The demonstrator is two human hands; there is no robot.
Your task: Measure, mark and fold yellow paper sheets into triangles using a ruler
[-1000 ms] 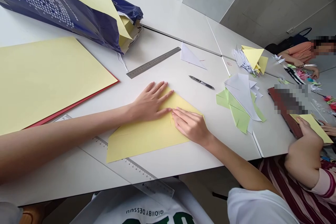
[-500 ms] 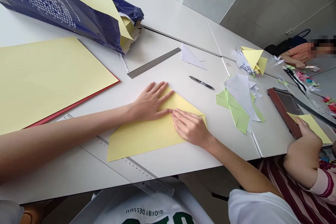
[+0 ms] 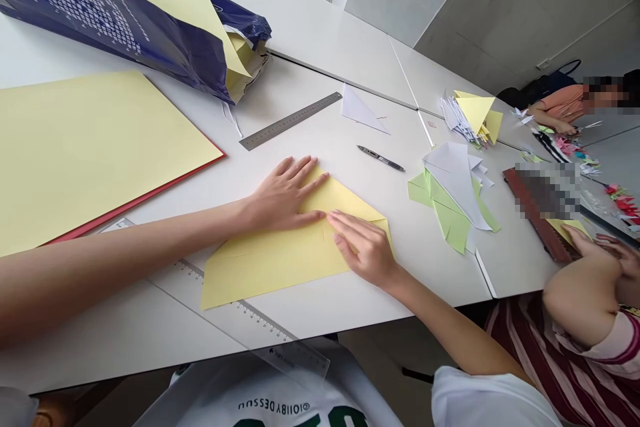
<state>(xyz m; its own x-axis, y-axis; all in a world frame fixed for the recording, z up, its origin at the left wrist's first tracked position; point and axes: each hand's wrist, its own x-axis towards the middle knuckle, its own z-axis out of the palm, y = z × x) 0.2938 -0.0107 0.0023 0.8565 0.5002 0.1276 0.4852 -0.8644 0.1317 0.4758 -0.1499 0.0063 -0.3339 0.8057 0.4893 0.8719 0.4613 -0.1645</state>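
A sheet of yellow paper lies on the white table in front of me, with its far part folded over. My left hand rests palm down on the folded part, fingers spread. Beside it, the fingertips of my right hand touch the paper near the flap's edge, close to my left thumb. The right fingers are stretched out side by side, with the thumb a little apart. A clear plastic ruler runs under the paper and out past the table's near edge.
A yellow sheet stack with red beneath lies left, below a blue paper package. Beyond my hands are a steel ruler, white paper triangle and pen. Green and white pieces lie right, before a co-worker's paper trimmer.
My right thumb has moved away from its fingers, and the right hand has turned slightly on the paper. My left hand stays spread in place. The co-worker's second hand now shows at the trimmer.
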